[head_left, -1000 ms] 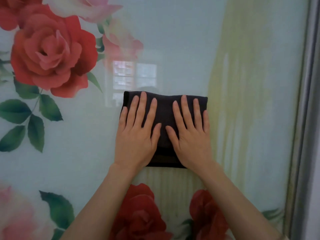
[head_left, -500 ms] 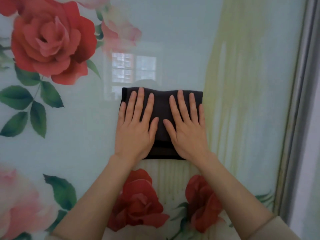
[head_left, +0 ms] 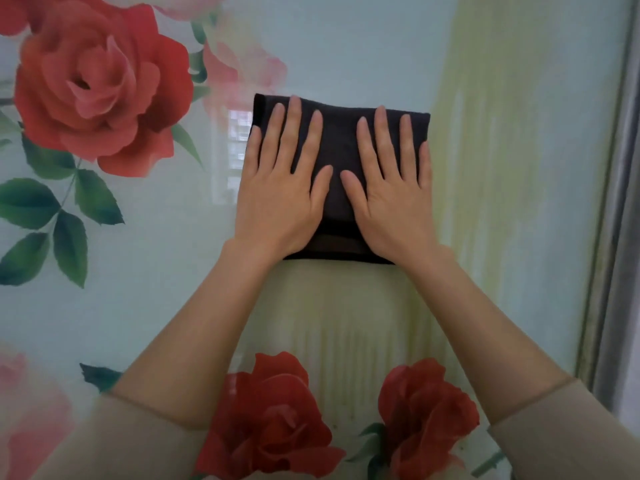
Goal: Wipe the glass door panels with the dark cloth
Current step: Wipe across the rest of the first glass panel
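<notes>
Item: dark cloth (head_left: 341,147), folded to a rectangle, laid flat against the glass door panel (head_left: 363,46). All places below are given from the cloth.

Left hand (head_left: 280,199): pressed flat on the left half of the cloth, fingers straight and slightly spread, nothing gripped; the little finger is seen along the cloth's left edge.

Right hand (head_left: 394,202): pressed flat on the right half of the cloth in the same way, fingers straight and pointing upward. The two hands are set side by side, thumbs near each other but apart, with a strip of cloth shown between them.

Sleeves (head_left: 561,427): beige, seen well below the cloth, forearms bare.

Panel print: a large red rose (head_left: 100,88) up and to the left of the cloth; green leaves (head_left: 69,220) to its left; two smaller red roses (head_left: 270,420) below it; a yellow-green streaked band (head_left: 485,168) to its right and beneath it.

Window reflection (head_left: 235,157): noted just beside the cloth's left edge.

Metal frame (head_left: 616,202): upright, well to the right of the cloth.
</notes>
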